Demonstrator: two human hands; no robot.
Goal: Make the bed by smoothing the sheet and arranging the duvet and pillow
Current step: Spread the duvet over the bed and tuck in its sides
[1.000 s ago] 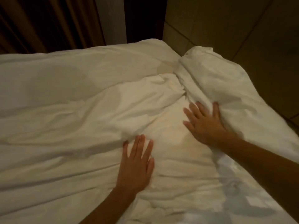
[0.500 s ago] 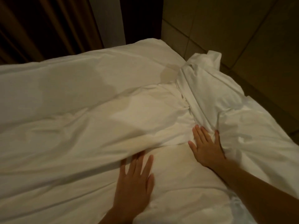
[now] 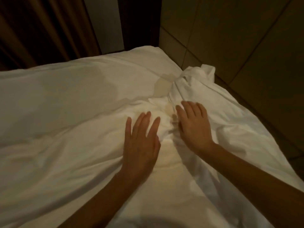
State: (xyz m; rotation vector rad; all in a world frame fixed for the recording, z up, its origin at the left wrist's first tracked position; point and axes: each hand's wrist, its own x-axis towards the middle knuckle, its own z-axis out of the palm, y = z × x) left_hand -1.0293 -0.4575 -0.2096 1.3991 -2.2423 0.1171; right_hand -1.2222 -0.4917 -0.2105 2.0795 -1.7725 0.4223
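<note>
Both hands flat, L hand (image 3: 139,145), R hand (image 3: 194,127), creased white duvet (image 3: 65,129)

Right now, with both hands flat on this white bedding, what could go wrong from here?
The left hand and right hand lie flat and close together on the white bedding, with a wrinkled ridge between them; pressing inward would likely set that crease. Just ahead of the right hand, a twisted bunch of fabric sits near the bed's far edge; pushing forward may pack it tighter rather than flatten it.
</note>
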